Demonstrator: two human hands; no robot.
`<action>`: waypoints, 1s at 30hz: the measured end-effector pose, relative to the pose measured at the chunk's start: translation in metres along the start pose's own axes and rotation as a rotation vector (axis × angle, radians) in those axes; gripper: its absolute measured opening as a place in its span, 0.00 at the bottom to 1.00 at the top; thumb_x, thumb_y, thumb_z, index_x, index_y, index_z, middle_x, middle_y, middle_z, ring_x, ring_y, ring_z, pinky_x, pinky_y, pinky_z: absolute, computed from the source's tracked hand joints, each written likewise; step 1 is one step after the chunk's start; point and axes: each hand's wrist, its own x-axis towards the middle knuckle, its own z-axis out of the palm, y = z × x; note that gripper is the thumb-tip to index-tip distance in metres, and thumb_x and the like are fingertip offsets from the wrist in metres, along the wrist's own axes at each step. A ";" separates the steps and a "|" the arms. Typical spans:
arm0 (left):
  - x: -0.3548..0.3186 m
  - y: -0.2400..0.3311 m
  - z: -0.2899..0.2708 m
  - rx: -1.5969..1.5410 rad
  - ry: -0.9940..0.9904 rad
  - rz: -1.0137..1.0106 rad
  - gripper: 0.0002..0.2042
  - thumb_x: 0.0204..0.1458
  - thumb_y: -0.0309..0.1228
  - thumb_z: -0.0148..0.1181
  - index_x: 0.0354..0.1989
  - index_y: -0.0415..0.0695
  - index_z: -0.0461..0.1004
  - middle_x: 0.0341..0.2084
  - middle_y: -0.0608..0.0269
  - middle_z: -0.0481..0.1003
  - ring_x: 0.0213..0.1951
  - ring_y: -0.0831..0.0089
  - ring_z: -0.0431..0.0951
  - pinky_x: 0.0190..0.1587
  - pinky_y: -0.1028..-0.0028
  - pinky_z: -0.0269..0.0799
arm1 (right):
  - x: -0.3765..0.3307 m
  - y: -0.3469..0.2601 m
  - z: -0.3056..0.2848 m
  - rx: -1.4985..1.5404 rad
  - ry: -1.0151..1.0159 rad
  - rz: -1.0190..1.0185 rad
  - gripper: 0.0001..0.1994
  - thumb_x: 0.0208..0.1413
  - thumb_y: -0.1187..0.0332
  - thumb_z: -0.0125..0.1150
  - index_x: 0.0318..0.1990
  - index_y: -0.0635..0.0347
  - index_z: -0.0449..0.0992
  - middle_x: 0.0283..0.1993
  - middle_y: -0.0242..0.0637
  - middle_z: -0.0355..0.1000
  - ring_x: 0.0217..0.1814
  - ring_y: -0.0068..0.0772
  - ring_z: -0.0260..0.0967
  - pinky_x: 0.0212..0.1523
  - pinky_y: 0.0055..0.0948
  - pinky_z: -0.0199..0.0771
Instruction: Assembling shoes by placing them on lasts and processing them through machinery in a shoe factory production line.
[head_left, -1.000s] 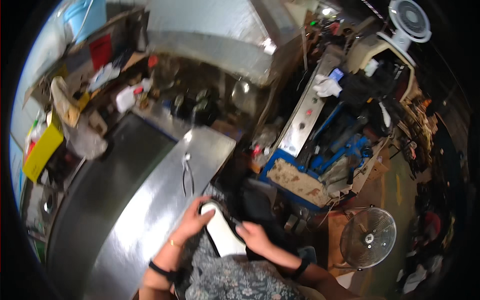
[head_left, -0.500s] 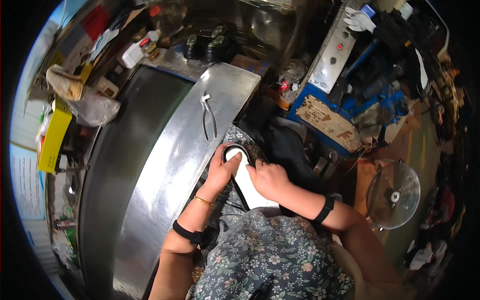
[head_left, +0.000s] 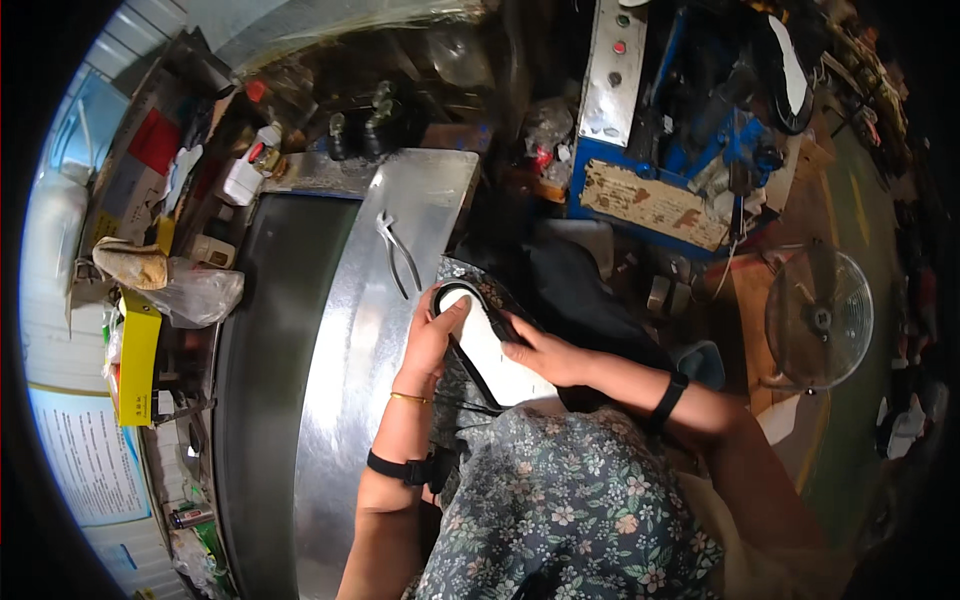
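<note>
**White shoe sole held on lap, both hands on it**

White, flat, elongated shoe sole w/ dark rim (head_left: pixel 487 350) lies across the person's lap, just right of the shiny sheet-metal bench top (head_left: pixel 370 330), its rounded end pointing away from the body and touching the bench edge.

Left hand (head_left: pixel 432 340): forearm comes up from lower edge along the bench side, wrist fairly straight, palm down. Fingers curled narrow round the sole's rounded far end, thumb lying on top of the white face, so it's gripping that end. One thin gold bangle (head_left: pixel 410 398) at the wrist, one black band (head_left: pixel 400 468) further down the forearm.

Right hand (head_left: pixel 540 355): arm comes in from the right, elbow bent, forearm crossing the lap twd the left. Fingers stretched out fairly flat, close together, tips pressing on the sole's right edge abt mid-length; holding it down rather than wrapped round it. One black wristband (head_left: pixel 668 398) on this arm.

Counts: 1 sole, 2 hands on it. 1 pair of metal pliers (head_left: pixel 396 252) lying on the bench top, near the left hand but apart from it. 1 round wire-guard floor fan (head_left: pixel 820 318) well off to the right. 1 yellow box (head_left: pixel 138 355) at far left beside 1 crumpled clear plastic bag (head_left: pixel 200 295). Floral-print garment (head_left: pixel 570 500) covers the person's front at lower centre.
</note>
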 end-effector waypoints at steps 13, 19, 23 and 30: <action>-0.006 0.036 -0.005 1.501 0.318 -0.014 0.23 0.65 0.43 0.40 0.32 0.38 0.77 0.26 0.44 0.78 0.32 0.46 0.80 0.38 0.55 0.74 | 0.037 -0.047 0.053 -0.139 0.360 -0.038 0.44 0.63 0.49 0.48 0.69 0.74 0.33 0.66 0.71 0.50 0.63 0.68 0.59 0.61 0.46 0.63; -0.073 -0.035 -0.047 1.114 0.230 0.385 0.26 0.67 0.46 0.35 0.52 0.35 0.72 0.36 0.45 0.79 0.40 0.52 0.79 0.43 0.59 0.72 | 0.042 -0.008 0.053 0.263 0.361 -0.220 0.41 0.65 0.52 0.46 0.70 0.73 0.34 0.72 0.65 0.42 0.75 0.57 0.40 0.71 0.39 0.45; -0.088 0.004 0.010 1.584 0.343 0.046 0.23 0.64 0.44 0.40 0.25 0.40 0.72 0.16 0.46 0.75 0.20 0.50 0.78 0.23 0.55 0.72 | 0.037 -0.030 0.058 0.020 0.435 -0.053 0.40 0.65 0.52 0.45 0.70 0.70 0.35 0.71 0.66 0.44 0.72 0.61 0.48 0.68 0.41 0.53; -0.116 -0.018 0.015 0.421 0.051 0.130 0.38 0.51 0.39 0.68 0.62 0.33 0.53 0.50 0.52 0.71 0.52 0.65 0.73 0.55 0.68 0.68 | 0.053 -0.017 0.036 0.297 0.296 -0.295 0.35 0.66 0.55 0.47 0.70 0.70 0.41 0.69 0.59 0.52 0.70 0.50 0.53 0.67 0.37 0.55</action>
